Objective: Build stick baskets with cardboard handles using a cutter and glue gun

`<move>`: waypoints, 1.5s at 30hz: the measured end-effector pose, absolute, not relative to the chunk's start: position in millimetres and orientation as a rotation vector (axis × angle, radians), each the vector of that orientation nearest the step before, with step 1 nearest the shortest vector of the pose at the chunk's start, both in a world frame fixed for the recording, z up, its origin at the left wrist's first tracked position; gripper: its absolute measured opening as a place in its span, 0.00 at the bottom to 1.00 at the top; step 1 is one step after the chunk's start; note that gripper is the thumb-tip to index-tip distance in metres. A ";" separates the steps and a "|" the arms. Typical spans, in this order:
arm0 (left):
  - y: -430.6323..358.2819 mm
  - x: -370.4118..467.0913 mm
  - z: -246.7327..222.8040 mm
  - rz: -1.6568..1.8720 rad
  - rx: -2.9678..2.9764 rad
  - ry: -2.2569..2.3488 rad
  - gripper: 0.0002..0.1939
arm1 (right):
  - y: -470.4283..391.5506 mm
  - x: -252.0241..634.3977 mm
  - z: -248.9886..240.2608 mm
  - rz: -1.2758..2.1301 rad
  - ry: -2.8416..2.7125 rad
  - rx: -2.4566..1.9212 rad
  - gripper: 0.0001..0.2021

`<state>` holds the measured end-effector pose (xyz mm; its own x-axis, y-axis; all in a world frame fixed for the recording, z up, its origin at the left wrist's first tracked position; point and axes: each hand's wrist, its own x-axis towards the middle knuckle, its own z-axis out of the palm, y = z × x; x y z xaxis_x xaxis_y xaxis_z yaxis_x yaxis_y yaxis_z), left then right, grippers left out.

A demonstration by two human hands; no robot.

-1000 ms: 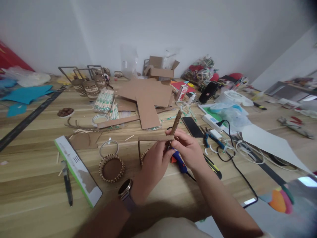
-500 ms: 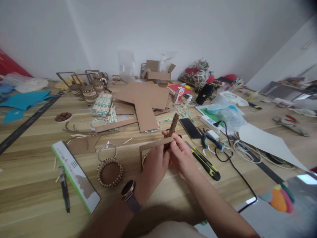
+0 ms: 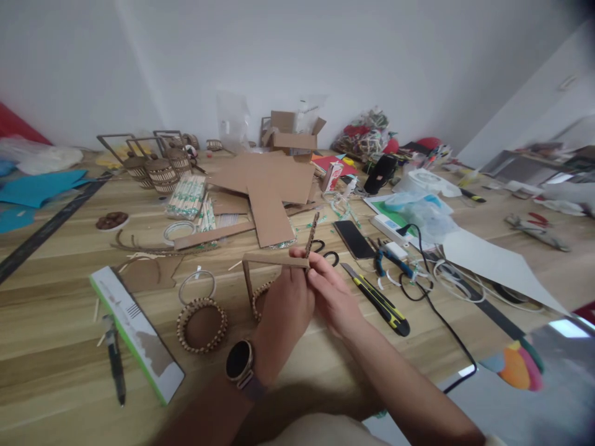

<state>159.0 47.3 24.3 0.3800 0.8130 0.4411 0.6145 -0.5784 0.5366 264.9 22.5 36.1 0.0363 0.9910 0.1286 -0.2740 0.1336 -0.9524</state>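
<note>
A bent cardboard strip (image 3: 272, 259) is pinched between both hands at its right corner. One end of it points up past the fingers, its ridged edge showing, and its left leg runs down to a small ring-shaped basket (image 3: 256, 305). Most of that basket lies behind my left hand (image 3: 289, 305), so I cannot tell whether strip and basket are joined. My left hand is closed at the corner, a watch (image 3: 240, 360) on its wrist. My right hand (image 3: 335, 298) is closed on the strip from the other side. Left of them sits another round basket (image 3: 202, 350) with a beaded-looking rim.
Right of my hands lie a yellow-black utility knife (image 3: 379, 303), scissors (image 3: 331, 257) and a phone (image 3: 354, 240). At left are a pen (image 3: 115, 365), a long white-green box (image 3: 139, 334) and a tape ring (image 3: 183, 288). Cardboard sheets (image 3: 267, 210) and handled little buckets (image 3: 161, 176) stand farther back.
The bent strip has turned, so its upright end now shows edge-on and its left corner sits farther left. More of the scissors' handles shows. The whole view has shifted slightly.
</note>
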 end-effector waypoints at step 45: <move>25.6 81.7 39.0 0.918 1.577 0.789 0.19 | 145.0 430.2 28.1 0.086 -2.990 -1.351 0.23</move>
<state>81.7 25.6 39.0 0.4793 0.8644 0.1518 0.0203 -0.1839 0.9827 430.2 145.0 28.1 -0.6529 0.7427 -0.1488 0.7500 0.6614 0.0101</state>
